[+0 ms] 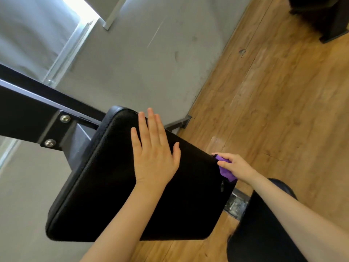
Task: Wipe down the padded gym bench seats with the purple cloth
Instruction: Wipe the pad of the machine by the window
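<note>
Our left hand (154, 154) lies flat, fingers straight and spread, pressing on the black padded seat (105, 195). Our right hand (234, 167) pinches the purple cloth (227, 172) against the seat's right edge. We read no brand or writing anywhere. Two bolts (65, 118) fasten the dark metal frame (28, 108) behind the seat; beyond it lie wood floor (283, 101) and grey wall (141, 63).

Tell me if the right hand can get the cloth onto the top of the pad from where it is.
Probably yes. The right hand holds the cloth at the pad edge; only the flat left hand lies on the top, further along.
</note>
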The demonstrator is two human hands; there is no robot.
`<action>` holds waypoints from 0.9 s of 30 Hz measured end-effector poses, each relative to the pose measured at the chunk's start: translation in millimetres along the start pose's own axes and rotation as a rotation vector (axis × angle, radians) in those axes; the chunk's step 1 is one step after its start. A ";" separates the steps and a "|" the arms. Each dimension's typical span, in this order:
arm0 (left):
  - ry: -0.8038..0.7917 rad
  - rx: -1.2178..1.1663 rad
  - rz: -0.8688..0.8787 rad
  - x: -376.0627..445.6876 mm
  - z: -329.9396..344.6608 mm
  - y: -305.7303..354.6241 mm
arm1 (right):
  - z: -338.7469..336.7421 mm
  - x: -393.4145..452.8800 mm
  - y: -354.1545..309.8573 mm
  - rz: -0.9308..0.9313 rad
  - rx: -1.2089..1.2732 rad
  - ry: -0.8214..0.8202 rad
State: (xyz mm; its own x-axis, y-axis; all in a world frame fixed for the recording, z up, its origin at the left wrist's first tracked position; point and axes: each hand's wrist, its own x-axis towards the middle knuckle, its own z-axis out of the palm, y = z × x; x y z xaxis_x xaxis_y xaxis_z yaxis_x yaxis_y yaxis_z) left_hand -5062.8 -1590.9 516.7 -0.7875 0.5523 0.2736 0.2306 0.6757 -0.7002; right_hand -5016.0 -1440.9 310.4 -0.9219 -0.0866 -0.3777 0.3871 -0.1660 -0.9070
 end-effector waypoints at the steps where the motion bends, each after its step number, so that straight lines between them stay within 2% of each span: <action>1: 0.004 0.001 0.000 0.1 0.7 0.4 | 3.2 0.6 -9.5 -0.031 -0.002 -0.013; 5: 0.005 0.028 0.006 -0.2 1.1 0.8 | 22.0 2.3 -37.2 -0.177 0.001 -0.021; 9: 0.006 0.030 0.012 0.1 0.6 0.6 | 26.0 1.3 -19.9 -0.226 0.015 0.032; 16: 0.016 0.045 0.018 -0.6 1.6 2.5 | 0.0 -0.1 47.1 0.068 0.067 0.159; 19: 0.011 0.016 0.064 -3.6 6.4 9.5 | -1.5 6.9 45.6 0.099 0.065 0.179; 24: -0.057 -0.144 0.254 -27.8 24.6 54.0 | 16.6 12.9 -2.2 -0.080 0.085 0.128; 27: -0.101 -0.219 0.308 -46.8 34.9 78.4 | 21.8 10.6 -3.3 -0.153 0.045 0.112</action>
State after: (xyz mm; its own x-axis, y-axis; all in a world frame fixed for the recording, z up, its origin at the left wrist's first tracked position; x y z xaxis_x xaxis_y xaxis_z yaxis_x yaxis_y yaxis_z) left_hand -5027.8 -1580.9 426.0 -0.7121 0.7021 -0.0018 0.5731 0.5797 -0.5793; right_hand -5026.7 -1462.7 313.4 -0.9651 0.0530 -0.2565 0.2401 -0.2131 -0.9471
